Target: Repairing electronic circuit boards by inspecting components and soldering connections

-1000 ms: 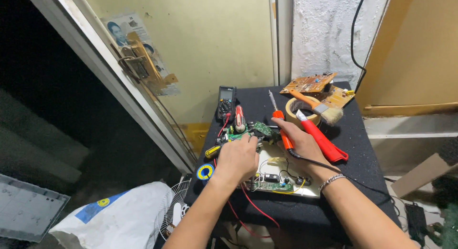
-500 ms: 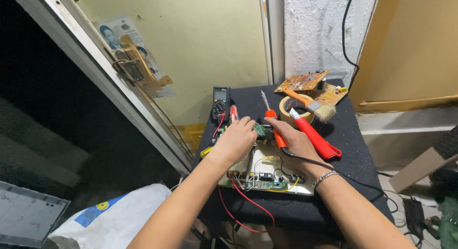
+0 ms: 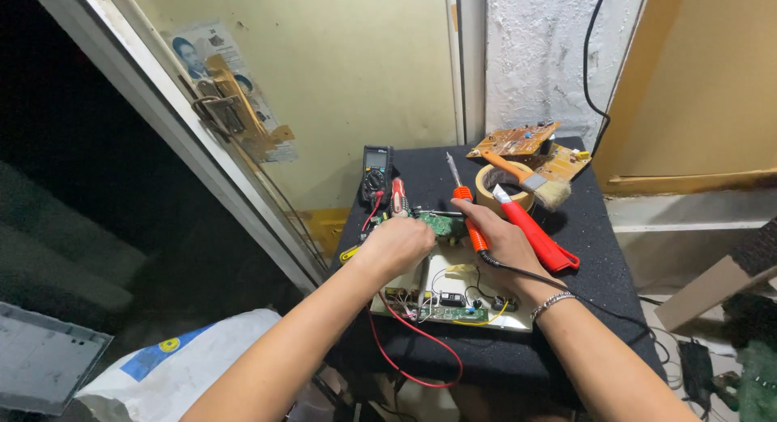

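Pale yellow door and rough whitewashed wall close off the back, with a small table (image 3: pixel 599 252) under a black, grainy cloth set against them. On it lies a cream, flat housing (image 3: pixel 441 272) carrying a long green circuit strip with loose red, yellow and black wires, and above that a smaller green circuit board (image 3: pixel 439 224). The left hand (image 3: pixel 396 244) is curled shut, knuckles up, pressed against that small board's left edge; what its fingers pinch cannot be told. The right hand (image 3: pixel 503 242) is closed around the orange handle of a soldering iron (image 3: pixel 463 197), whose thin metal tip points up and away, clear of the board. A red-handled tool (image 3: pixel 536 234) lies just beside that hand, with a tape roll (image 3: pixel 503 182), a bristle brush (image 3: pixel 530 179) and a black multimeter (image 3: pixel 376 169) behind. The iron's cord trails over the wrist, so a snag could likely swing the hot tip into fingers or wire insulation.
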